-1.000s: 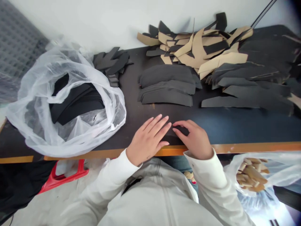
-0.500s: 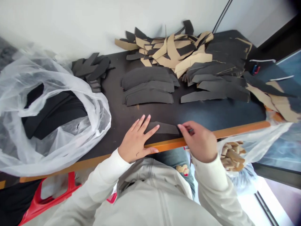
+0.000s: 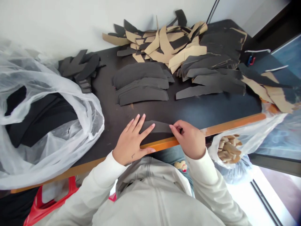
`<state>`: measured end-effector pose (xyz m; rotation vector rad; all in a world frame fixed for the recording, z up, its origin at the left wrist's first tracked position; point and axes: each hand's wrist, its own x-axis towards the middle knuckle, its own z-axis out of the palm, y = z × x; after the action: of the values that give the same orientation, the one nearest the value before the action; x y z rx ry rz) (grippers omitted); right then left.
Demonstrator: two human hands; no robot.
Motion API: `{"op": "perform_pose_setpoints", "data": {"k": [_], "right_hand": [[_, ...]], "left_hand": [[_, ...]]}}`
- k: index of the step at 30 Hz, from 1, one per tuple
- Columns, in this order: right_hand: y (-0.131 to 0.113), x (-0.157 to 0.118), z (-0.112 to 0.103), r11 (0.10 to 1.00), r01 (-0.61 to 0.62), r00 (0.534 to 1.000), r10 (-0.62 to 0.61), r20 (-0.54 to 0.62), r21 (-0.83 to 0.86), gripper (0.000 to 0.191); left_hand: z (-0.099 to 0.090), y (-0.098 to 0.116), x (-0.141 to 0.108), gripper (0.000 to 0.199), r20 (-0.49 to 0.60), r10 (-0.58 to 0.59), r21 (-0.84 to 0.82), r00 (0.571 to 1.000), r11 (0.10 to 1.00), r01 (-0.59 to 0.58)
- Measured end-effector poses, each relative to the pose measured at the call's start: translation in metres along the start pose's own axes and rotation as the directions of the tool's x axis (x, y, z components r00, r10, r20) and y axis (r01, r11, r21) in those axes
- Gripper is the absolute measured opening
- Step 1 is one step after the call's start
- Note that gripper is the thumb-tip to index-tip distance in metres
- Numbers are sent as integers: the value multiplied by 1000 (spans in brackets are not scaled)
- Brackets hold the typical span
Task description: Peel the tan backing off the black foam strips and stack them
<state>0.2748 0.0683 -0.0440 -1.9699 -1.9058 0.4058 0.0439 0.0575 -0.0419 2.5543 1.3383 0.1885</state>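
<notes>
The left hand (image 3: 133, 139) lies open, fingers spread, on a curved black foam strip (image 3: 156, 127) near the orange-edged dark table's (image 3: 204, 108) rim; the right hand (image 3: 188, 138) pinches the strip's end, hiding it.

text: none legible | labels: none legible | numbers: none legible

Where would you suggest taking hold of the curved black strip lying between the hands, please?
Pinch its right end, coming from the near side: the curved black strip lies flat on the dark tabletop, so its thin end offers the easiest edge, and the right hand sits there.
</notes>
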Motion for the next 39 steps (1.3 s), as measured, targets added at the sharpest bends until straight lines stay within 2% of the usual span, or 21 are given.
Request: {"op": "perform_pose_setpoints", "data": {"k": [7, 10, 13, 16, 18, 20, 22, 24, 26, 29, 31, 33, 36, 39], "right_hand": [[-2, -1, 3, 998, 24, 1000, -23, 14, -60, 28], [-5, -1, 2, 984, 19, 1000, -19, 0, -178, 31], [-3, -1, -2, 961, 6, 1000, -2, 15, -278, 36], [6, -2, -11, 978, 17, 997, -2, 73, -207, 37], [14, -4, -17, 994, 19, 996, -10, 91, -106, 34], [21, -8, -23, 1000, 23, 999, -23, 33, -6, 29], [25, -13, -27, 996, 55, 992, -47, -114, 69, 25], [26, -19, -28, 985, 144, 960, -114, -254, 99, 24], [25, -26, -24, 954, 285, 924, -247, -293, 97, 29], [22, -37, -7, 856, 515, 846, -502, -177, 33, 46], [21, -45, 8, 791, 608, 786, -612, -89, -71, 60], [22, -50, 21, 742, 642, 749, -661, -45, -195, 68], [21, -50, 29, 680, 652, 705, -707, -61, -335, 73], [10, -47, 27, 619, 690, 644, -761, -71, -376, 71]], "left_hand": [[-1, 1, 0, 83, 8, -23, 15, 1000, 1000, 23], [-3, 6, 1, 81, -6, -22, 28, 1000, 999, 23], [-3, 21, 6, 74, -25, -1, 61, 1000, 998, 2], [-1, 38, 16, 69, -64, -1, 89, 998, 996, 7], [2, 45, 23, 75, -104, -1, 92, 995, 996, 10], [7, 47, 28, 83, -115, 44, 79, 992, 996, -35], [13, 46, 31, 87, -100, 101, 45, 990, 994, -97], [20, 45, 32, 91, -86, 124, 1, 989, 992, -125], [26, 45, 32, 95, -82, 119, -37, 989, 992, -123], [27, 44, 31, 100, -83, 125, -77, 989, 988, -132], [23, 39, 26, 106, -101, 112, -76, 989, 990, -119], [16, 31, 17, 109, -121, 51, -45, 991, 997, -56], [7, 18, -2, 96, -110, -75, 15, 991, 997, 77], [6, 16, -23, 86, -87, -95, 35, 992, 995, 98]]}}
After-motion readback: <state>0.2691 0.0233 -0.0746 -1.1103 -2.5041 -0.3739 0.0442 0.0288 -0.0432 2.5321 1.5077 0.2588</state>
